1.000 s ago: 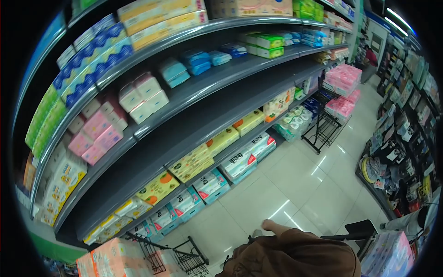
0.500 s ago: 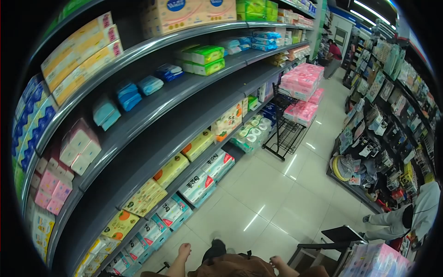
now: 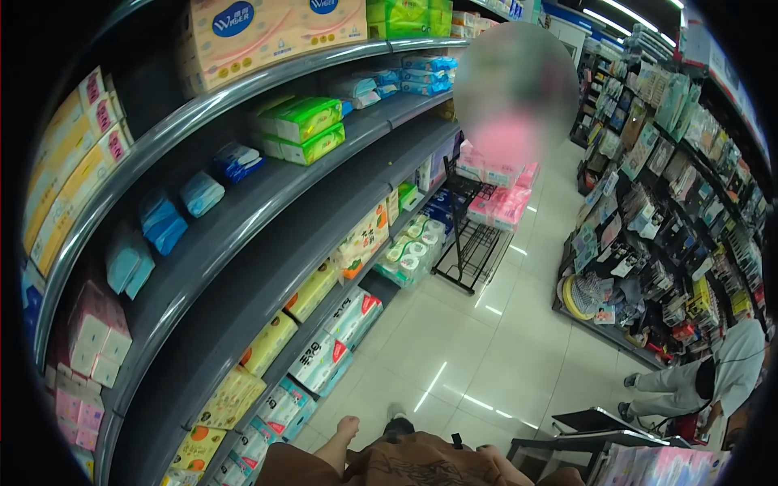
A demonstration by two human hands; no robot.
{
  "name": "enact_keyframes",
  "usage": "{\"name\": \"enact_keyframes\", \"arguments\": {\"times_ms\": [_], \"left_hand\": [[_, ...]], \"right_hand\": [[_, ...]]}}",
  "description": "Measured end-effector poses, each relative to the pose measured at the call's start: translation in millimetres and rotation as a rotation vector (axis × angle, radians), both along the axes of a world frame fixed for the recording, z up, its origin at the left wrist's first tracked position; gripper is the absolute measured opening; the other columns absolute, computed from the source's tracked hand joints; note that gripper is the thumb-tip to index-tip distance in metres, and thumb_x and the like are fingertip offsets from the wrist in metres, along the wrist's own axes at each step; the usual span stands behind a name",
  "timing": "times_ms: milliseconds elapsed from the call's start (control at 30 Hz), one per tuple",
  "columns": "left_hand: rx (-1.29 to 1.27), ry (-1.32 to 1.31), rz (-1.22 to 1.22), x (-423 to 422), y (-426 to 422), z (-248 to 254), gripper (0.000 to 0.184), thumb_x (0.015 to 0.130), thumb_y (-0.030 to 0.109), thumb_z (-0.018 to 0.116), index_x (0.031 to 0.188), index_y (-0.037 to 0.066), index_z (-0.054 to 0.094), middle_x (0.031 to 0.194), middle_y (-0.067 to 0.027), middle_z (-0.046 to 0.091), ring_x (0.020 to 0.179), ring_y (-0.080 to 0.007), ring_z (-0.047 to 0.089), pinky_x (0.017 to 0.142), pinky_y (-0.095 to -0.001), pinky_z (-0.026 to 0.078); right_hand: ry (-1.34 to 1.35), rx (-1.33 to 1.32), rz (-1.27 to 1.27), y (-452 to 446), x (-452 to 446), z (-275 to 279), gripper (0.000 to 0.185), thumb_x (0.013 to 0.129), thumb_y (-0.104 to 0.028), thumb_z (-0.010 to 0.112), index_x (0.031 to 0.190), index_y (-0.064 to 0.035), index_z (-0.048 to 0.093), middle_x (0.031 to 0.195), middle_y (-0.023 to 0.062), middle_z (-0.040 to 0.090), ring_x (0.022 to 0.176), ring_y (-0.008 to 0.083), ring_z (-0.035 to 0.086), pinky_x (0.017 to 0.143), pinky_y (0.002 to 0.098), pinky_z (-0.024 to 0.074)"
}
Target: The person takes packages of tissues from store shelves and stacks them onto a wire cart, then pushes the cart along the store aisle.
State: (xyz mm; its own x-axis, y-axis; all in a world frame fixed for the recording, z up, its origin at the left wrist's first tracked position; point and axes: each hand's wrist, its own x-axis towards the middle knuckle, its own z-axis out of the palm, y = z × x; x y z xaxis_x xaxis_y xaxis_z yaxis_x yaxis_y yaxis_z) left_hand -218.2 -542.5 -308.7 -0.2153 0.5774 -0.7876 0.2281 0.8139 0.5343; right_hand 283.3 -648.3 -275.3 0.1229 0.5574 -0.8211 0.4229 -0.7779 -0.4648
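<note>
My left hand [image 3: 348, 428] hangs low in front of my brown clothing [image 3: 421, 462], with its fingers curled in and nothing seen in them. Nearest to it are the white and teal tissue packs [image 3: 320, 356] on the bottom shelf, apart from the hand. On the other side, my right hand [image 3: 489, 454] shows only in part at the lower edge; its fingers are mostly hidden. Yellow tissue packs [image 3: 223, 397] line the shelf on my left. Ahead, a black wire cart [image 3: 470, 255] carries pink wrapped packs [image 3: 498, 206].
A tall grey shelf [image 3: 267, 194] curves along the left with green tissue packs [image 3: 300, 121]. Goods racks [image 3: 673, 219] stand right. A person in light clothes [image 3: 733, 368] is at the lower right, near a dark stand [image 3: 600, 421] and pink packs [image 3: 664, 466]. Tiled floor [image 3: 454, 340] runs between.
My view has moved forward along the aisle, so shelf goods and the cart sit further left. My left hand has swung slightly right and up; my right hand shows less of its fingers.
</note>
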Motion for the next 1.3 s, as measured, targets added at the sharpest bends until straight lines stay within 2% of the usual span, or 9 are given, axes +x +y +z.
{"name": "enact_keyframes", "arguments": {"times_ms": [367, 467, 567, 700, 833, 867, 900, 1100, 1300], "left_hand": [[0.334, -0.037, 0.255, 12, 78, 48, 0.039, 0.093, 0.032, 0.056, 0.119, 0.004, 0.06, 0.105, -0.0103, 0.067, 0.086, -0.0195, 0.066, 0.076, -0.0316, 0.051], [0.37, 0.045, 0.503, 9, 27, 49, 0.036, 0.093, 0.032, 0.056, 0.117, 0.005, 0.062, 0.101, -0.0112, 0.068, 0.088, -0.0197, 0.066, 0.08, -0.0323, 0.051], [0.323, 0.301, 0.671, 23, -70, 46, 0.036, 0.09, 0.032, 0.057, 0.112, 0.005, 0.065, 0.103, -0.0162, 0.069, 0.097, -0.0285, 0.066, 0.086, -0.037, 0.052], [0.074, 0.369, 1.026, 67, -193, 58, 0.039, 0.088, 0.034, 0.057, 0.112, 0.005, 0.066, 0.111, -0.0182, 0.067, 0.106, -0.0326, 0.063, 0.093, -0.0383, 0.05], [-0.089, 0.315, 1.343, 109, -303, 65, 0.047, 0.089, 0.036, 0.057, 0.124, 0.004, 0.059, 0.122, -0.0183, 0.063, 0.116, -0.031, 0.059, 0.101, -0.0386, 0.045], [-0.07, 0.468, 1.412, 113, -333, 39, 0.046, 0.088, 0.035, 0.061, 0.123, 0.005, 0.059, 0.107, -0.0142, 0.068, 0.092, -0.0238, 0.066, 0.08, -0.0355, 0.053], [-0.074, 0.527, 1.488, 109, -351, 46, 0.049, 0.089, 0.034, 0.061, 0.127, 0.005, 0.055, 0.117, -0.0169, 0.064, 0.109, -0.0276, 0.061, 0.093, -0.0376, 0.048], [0.259, 1.349, 1.375, -30, -454, 190, 0.045, 0.087, 0.017, 0.064, 0.125, -0.001, 0.047, 0.124, -0.0231, 0.053, 0.117, -0.0414, 0.049, 0.099, -0.0451, 0.042], [0.12, 1.582, 1.141, -208, -559, 299, 0.053, 0.088, 0.033, 0.062, 0.13, 0.004, 0.048, 0.134, -0.0214, 0.049, 0.123, -0.0419, 0.045, 0.102, -0.0466, 0.039]], "right_hand": [[0.156, -0.06, 0.061, 213, -15, 4, 0.037, 0.09, -0.019, 0.052, 0.124, -0.0035, 0.054, 0.109, 0.0162, 0.065, 0.089, 0.0297, 0.066, 0.073, 0.0421, 0.0529], [0.011, 0.02, 0.795, 250, 4, -23, 0.026, 0.088, -0.021, 0.055, 0.103, -0.0029, 0.065, 0.091, 0.0145, 0.068, 0.089, 0.0264, 0.066, 0.068, 0.0416, 0.0529], [-0.049, 0.416, 1.991, 316, 43, -143, 0.03, 0.089, -0.024, 0.053, 0.11, -0.0055, 0.062, 0.095, 0.0132, 0.067, 0.077, 0.0265, 0.064, 0.065, 0.0427, 0.0513], [-0.007, -0.226, 0.938, 355, -44, -65, 0.034, 0.089, -0.025, 0.052, 0.117, -0.0058, 0.057, 0.101, 0.0146, 0.065, 0.081, 0.0291, 0.064, 0.068, 0.0438, 0.0508], [-0.034, -0.235, 0.984, 361, -111, -35, 0.038, 0.09, -0.025, 0.05, 0.123, -0.0062, 0.052, 0.108, 0.016, 0.062, 0.085, 0.0317, 0.064, 0.071, 0.0449, 0.0502], [-0.036, -0.227, 1.009, 358, -127, -28, 0.039, 0.09, -0.025, 0.049, 0.125, -0.0062, 0.05, 0.109, 0.0163, 0.062, 0.086, 0.0323, 0.064, 0.071, 0.0452, 0.0501], [-0.034, -0.223, 1.034, 355, -143, -23, 0.041, 0.09, -0.025, 0.049, 0.126, -0.0063, 0.049, 0.111, 0.0166, 0.061, 0.087, 0.033, 0.064, 0.072, 0.0454, 0.05], [0.031, -0.127, 1.134, 286, -258, 10, 0.048, 0.091, -0.028, 0.049, 0.133, -0.0059, 0.043, 0.118, 0.0179, 0.058, 0.091, 0.0344, 0.063, 0.075, 0.0457, 0.0495], [0.161, -0.214, 1.125, 178, -332, 45, 0.045, 0.093, -0.027, 0.049, 0.133, -0.0057, 0.045, 0.114, 0.0148, 0.06, 0.089, 0.0282, 0.064, 0.071, 0.0399, 0.0512]]}}
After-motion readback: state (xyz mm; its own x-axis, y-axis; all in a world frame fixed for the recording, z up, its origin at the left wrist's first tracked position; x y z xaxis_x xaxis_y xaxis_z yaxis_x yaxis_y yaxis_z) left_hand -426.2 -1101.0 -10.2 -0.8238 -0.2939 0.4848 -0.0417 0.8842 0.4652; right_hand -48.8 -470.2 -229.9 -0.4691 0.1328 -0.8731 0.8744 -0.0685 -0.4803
